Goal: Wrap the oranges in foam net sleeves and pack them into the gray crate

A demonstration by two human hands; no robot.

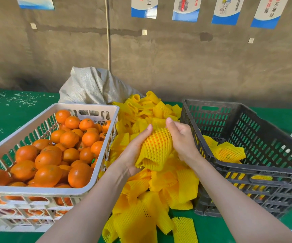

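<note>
Gripping with curled left hand (133,151) and right hand (181,137) a round orange fruit (157,143) inside a yellow foam net sleeve (150,160), holding it above the heap of loose yellow foam sleeves (161,186), beside the dark gray slatted plastic crate (273,174) containing one wrapped orange (229,153).

Bright, even daylight from above; shadows soft & short. Centre sharp. Wide-angle bend at edges: blue-and-white paper wall posters (185,10) lean at 12–2 o'clock, dark gray slotted plastic crate (268,132) stretched at 3–4. Bare forearms (82,207) soft, smeared at 6. Brown concrete wall (159,64) dimmer at 9.
</note>
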